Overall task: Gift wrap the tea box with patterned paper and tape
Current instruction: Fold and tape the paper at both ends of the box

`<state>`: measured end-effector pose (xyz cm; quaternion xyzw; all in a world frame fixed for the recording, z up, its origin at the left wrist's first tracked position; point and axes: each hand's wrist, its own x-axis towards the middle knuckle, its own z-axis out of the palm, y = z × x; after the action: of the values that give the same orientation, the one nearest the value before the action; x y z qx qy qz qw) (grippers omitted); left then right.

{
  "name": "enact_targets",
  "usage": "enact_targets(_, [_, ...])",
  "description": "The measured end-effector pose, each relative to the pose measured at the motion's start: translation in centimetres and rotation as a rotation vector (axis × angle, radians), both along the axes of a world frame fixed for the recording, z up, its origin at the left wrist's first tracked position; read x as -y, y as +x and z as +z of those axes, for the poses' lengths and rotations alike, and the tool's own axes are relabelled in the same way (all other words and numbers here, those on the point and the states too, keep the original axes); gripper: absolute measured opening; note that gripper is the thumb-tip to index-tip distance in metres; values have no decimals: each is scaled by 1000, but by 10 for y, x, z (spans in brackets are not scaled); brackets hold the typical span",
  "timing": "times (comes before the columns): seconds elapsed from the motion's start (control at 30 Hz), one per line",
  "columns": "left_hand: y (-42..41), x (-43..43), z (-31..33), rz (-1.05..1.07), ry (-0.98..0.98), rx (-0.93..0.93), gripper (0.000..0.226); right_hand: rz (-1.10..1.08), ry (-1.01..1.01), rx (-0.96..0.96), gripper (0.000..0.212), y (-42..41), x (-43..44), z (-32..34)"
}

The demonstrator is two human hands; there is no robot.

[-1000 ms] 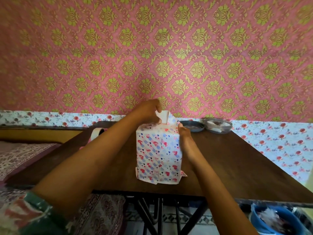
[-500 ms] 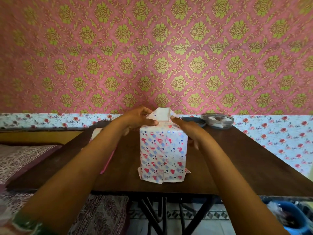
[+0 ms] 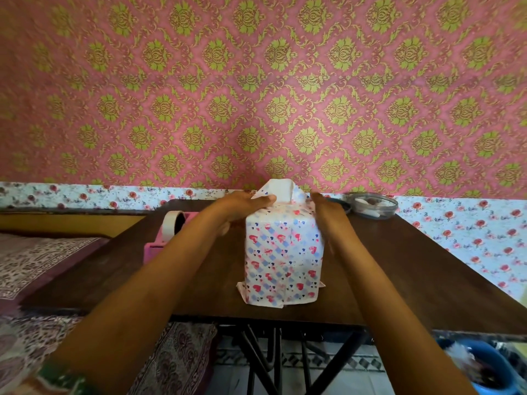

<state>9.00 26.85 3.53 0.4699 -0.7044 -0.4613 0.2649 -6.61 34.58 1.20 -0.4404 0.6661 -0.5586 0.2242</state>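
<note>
The tea box [image 3: 282, 249] stands upright on the dark wooden table [image 3: 413, 275], covered in white paper printed with red and blue hearts. A loose paper flap [image 3: 281, 189] sticks up from its top, white side showing. My left hand [image 3: 242, 205] lies on the top left corner, thumb pressing the paper fold down. My right hand [image 3: 326, 209] lies against the top right edge of the box, fingers on the paper there. More paper flares out at the box's base.
A pink tape dispenser with a roll of tape [image 3: 171, 232] stands on the table left of my left forearm. A glass bowl [image 3: 373, 206] and a dark lid [image 3: 342, 205] sit at the back right. A blue tub [image 3: 484, 369] is on the floor.
Both hands slid from the top opening to the box's upper corners, folding the side paper inward; the top flap now stands free. The view shifted a little lower.
</note>
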Motion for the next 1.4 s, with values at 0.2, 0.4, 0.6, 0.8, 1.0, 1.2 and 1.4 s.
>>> enact_targets(0.2, [3,1,4,21,29,-36,38,20,216,-483,90,16,4,21])
enact_targets(0.4, [15,3,-3,-29,16,-127,16,-50,274,-467,83,13,20,17])
enact_targets(0.6, [14,-3,-1,-29,-11,-101,23,-66,215,-411,49,7,25,14])
enact_targets(0.8, [15,-8,-3,26,18,-147,11,-193,-10,-385,30,4,8,0])
enact_targets(1.0, [11,-16,-4,72,-96,-152,23,-242,-88,-742,83,58,-37,-34])
enact_targets(1.2, [36,-28,1,-118,-166,-127,25,-54,82,-627,121,52,-25,-33])
enact_targets(1.4, [47,-26,-5,-287,-112,-156,23,266,17,-520,87,15,-34,-14])
